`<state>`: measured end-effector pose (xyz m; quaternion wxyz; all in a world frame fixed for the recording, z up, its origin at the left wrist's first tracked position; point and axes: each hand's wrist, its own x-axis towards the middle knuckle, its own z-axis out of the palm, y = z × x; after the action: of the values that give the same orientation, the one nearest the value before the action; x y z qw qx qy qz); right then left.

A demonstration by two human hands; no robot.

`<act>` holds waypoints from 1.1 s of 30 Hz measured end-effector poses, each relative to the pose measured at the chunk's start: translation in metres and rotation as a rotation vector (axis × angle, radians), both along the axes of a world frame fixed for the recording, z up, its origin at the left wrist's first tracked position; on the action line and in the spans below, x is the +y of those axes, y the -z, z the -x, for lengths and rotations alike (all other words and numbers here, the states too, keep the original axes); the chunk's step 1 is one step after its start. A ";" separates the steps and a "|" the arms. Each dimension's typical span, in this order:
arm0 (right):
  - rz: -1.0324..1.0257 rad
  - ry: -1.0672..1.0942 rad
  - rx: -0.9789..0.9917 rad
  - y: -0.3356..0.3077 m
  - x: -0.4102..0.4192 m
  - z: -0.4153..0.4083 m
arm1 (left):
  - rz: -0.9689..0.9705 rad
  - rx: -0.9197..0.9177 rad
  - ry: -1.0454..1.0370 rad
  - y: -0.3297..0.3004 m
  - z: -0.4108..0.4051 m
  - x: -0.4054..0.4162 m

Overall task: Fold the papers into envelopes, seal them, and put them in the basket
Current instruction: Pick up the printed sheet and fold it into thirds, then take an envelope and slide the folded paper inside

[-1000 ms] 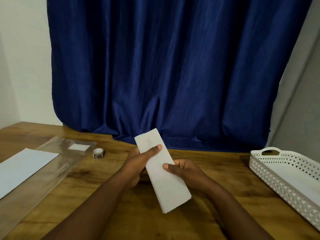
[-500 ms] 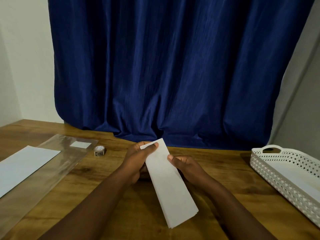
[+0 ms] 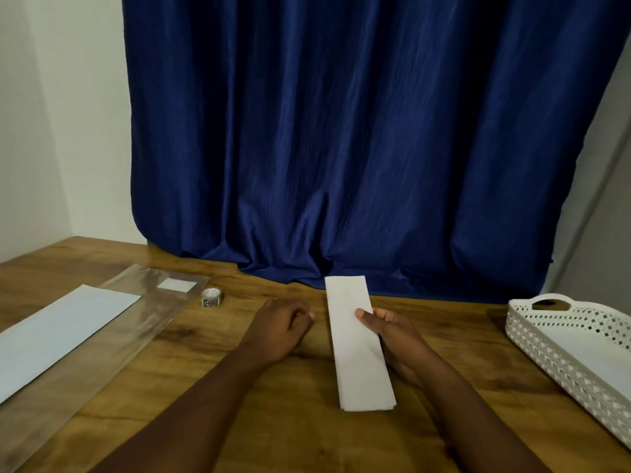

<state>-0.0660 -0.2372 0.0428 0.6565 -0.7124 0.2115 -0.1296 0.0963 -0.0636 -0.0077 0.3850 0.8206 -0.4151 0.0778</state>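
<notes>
A long, narrow strip of folded white paper (image 3: 358, 349) lies lengthwise over the middle of the wooden table. My right hand (image 3: 392, 336) holds it from the right side, thumb on top and fingers underneath. To the left of the strip, my left hand (image 3: 280, 326) hovers apart from it with fingers loosely curled, holding nothing. A white perforated basket (image 3: 560, 356) stands at the table's right edge, with something white and flat inside. A small roll of tape (image 3: 211, 297) sits left of my left hand.
A flat white sheet (image 3: 58, 332) lies at the far left beside a clear plastic sleeve (image 3: 136, 319) bearing a small white label. A dark blue curtain (image 3: 341, 148) hangs behind the table, its hem resting on the back edge.
My left hand has let go of the folded paper and drawn away to the left. The strip has swung straight and shifted right, held by my right hand alone.
</notes>
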 end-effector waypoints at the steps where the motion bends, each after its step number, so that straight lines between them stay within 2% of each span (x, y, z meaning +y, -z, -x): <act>1: -0.026 0.036 0.006 0.000 -0.001 0.000 | -0.099 -0.066 -0.010 0.004 -0.002 -0.001; 4: -0.044 0.098 0.028 -0.002 -0.002 0.002 | -0.217 -0.162 -0.041 0.010 -0.005 -0.003; 8: -0.012 0.089 0.062 -0.007 -0.003 0.007 | -0.233 -0.186 -0.053 0.006 0.006 -0.003; 12: -0.097 -0.003 0.041 -0.002 -0.004 0.011 | -0.216 -0.095 -0.025 -0.001 0.017 0.003; 16: -0.090 -0.047 0.042 0.001 -0.002 0.008 | -0.130 0.222 0.108 -0.025 0.029 0.037; 18: -0.097 -0.061 0.039 0.004 -0.002 0.005 | -0.064 0.209 0.098 -0.043 0.029 0.065; 21: -0.078 -0.074 0.042 0.008 0.000 0.001 | -0.037 0.058 -0.046 -0.071 0.015 0.122; 23: -0.079 -0.088 0.034 0.010 -0.001 0.000 | -0.091 0.002 -0.235 -0.084 0.000 0.168; 26: -0.070 -0.077 0.020 0.012 -0.003 -0.003 | -0.370 0.006 -0.582 -0.082 -0.026 0.236; 28: -0.060 -0.072 0.020 0.012 -0.004 -0.004 | -0.558 0.072 -0.729 -0.073 -0.035 0.270; 31: -0.062 -0.082 0.039 0.012 -0.003 -0.005 | -0.632 0.197 -0.765 -0.062 -0.040 0.301; 33: -0.066 -0.095 0.045 0.011 -0.001 -0.005 | -0.658 0.212 -0.746 -0.058 -0.042 0.311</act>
<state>-0.0614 -0.2381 0.0317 0.6802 -0.7023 0.1961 -0.0753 0.1384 0.2474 0.0498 0.0920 0.9942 -0.0548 -0.0085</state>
